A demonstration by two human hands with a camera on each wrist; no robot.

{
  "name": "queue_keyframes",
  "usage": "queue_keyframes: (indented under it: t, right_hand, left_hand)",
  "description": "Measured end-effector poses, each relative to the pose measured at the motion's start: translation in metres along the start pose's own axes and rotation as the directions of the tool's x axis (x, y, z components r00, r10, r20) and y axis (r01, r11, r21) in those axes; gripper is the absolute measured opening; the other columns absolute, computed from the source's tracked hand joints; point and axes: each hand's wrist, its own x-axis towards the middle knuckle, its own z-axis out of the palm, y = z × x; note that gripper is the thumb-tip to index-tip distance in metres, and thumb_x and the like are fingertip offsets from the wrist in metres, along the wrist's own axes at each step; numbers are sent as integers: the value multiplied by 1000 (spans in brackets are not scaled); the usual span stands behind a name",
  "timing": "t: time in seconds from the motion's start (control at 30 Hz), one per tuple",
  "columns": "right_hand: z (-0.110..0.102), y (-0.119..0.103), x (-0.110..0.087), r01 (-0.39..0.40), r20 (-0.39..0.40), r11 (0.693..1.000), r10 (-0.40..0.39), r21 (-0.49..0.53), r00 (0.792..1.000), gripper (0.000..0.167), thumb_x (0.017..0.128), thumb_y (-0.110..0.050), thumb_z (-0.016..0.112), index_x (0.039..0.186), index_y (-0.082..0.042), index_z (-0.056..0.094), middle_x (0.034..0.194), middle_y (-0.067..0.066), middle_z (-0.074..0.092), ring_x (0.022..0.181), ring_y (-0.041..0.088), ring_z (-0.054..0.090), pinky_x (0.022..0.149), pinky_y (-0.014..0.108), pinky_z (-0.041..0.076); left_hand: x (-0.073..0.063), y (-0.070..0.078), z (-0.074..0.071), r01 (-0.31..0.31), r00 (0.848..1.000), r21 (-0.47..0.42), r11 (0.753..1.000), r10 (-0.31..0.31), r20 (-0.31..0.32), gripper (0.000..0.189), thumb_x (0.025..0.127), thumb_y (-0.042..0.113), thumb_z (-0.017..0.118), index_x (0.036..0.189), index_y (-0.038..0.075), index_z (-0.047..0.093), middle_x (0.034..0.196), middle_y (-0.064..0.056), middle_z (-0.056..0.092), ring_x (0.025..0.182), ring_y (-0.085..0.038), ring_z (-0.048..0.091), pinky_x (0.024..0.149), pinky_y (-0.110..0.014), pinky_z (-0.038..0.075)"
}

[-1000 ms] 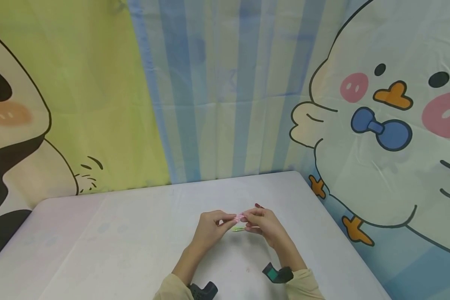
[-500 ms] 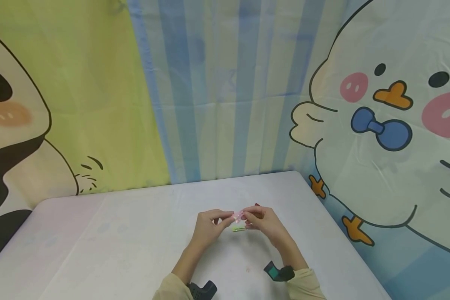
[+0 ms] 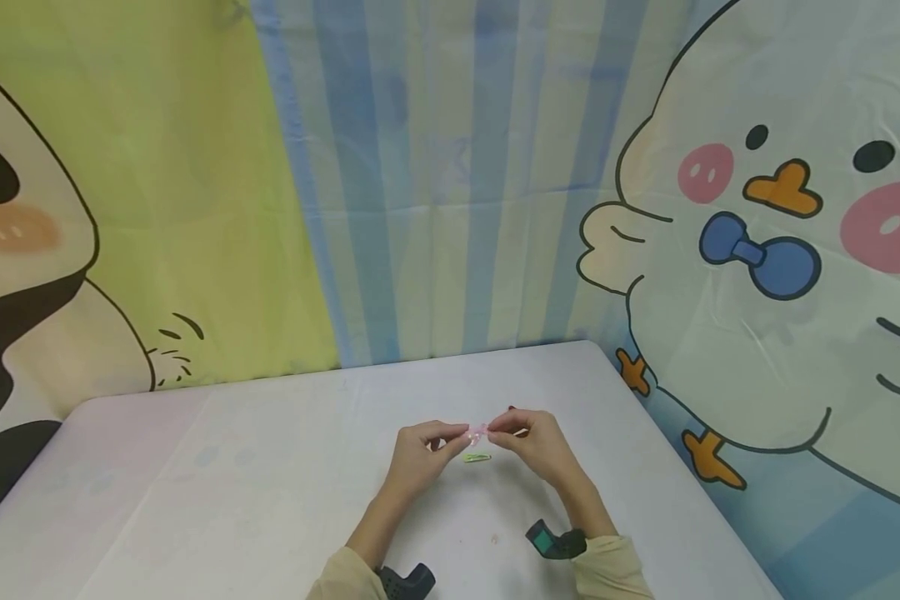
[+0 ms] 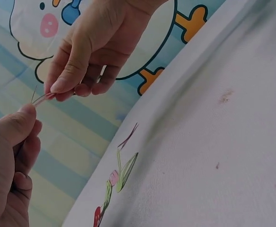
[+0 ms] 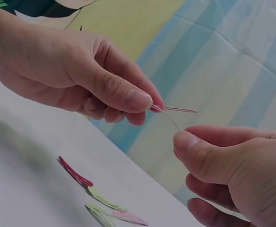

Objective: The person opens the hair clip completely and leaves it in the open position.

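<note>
My left hand (image 3: 418,458) and right hand (image 3: 540,443) face each other over the table, each pinching one side of a small, thin pink translucent piece (image 3: 477,434). Seen nearly edge-on in the right wrist view, the pink piece (image 5: 168,116) spreads into fine strands between the two thumbs and fingertips. Below the hands lies a narrow green leaf-shaped piece (image 3: 477,457). The left wrist view shows more small pieces on the table: a green leaf-like loop (image 4: 127,174), a pink piece (image 4: 113,178) and a red piece (image 4: 97,216).
The pieces lie on a white-covered table (image 3: 232,500). Behind it hangs a striped curtain (image 3: 435,183), with a cartoon-printed cloth (image 3: 727,350) on the right. Dark devices sit at both wrists, one the right wrist camera (image 3: 555,542).
The pink piece has gone from a narrow strip to a wider shape between the fingertips. My right hand has shifted slightly right and up, and its lower fingers no longer overlap the green piece.
</note>
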Motion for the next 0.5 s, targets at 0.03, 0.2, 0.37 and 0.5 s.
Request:
queue_keyframes:
  t: [0.03, 0.2, 0.37, 0.5]
  right_hand:
    - [0, 0, 0, 6, -2, 1000, -6, -12, 1000, 8, 79, -16, 76, 86, -20, 74, 87, -6, 71, 80, 10, 61, 72, 24, 50]
    - [-1, 3, 0, 20, 22, 998, -19, -51, 1000, 8, 78, -18, 77, 86, -20, 74, 85, -7, 70, 77, 9, 61, 71, 23, 51]
    - [-2, 6, 0, 30, 45, 996, -26, -81, 999, 8, 79, -17, 76, 86, -21, 74, 83, -7, 70, 76, 8, 61, 71, 23, 51]
    - [-2, 9, 0, 32, 53, 995, -27, -93, 998, 6, 80, -18, 76, 85, -21, 74, 83, -7, 70, 77, 8, 60, 72, 23, 51]
  left_hand:
    - [0, -1, 0, 7, 1000, -5, 1000, -7, 6, 15, 83, 28, 73, 96, 20, 76, 85, 13, 72, 68, -3, 53, 60, -19, 43]
    - [-1, -3, 1, -1, 999, -8, 1000, 1, 32, 15, 84, 26, 73, 95, 18, 76, 84, 13, 69, 69, -6, 53, 60, -20, 43]
    - [0, -4, 1, -19, 997, 21, 1000, 17, 72, 17, 82, 24, 74, 96, 14, 76, 85, 12, 66, 71, -13, 56, 61, -23, 49]
    - [0, -4, 0, -36, 994, 60, 998, 29, 104, 18, 82, 22, 74, 96, 12, 76, 85, 10, 66, 73, -16, 59, 64, -28, 53]
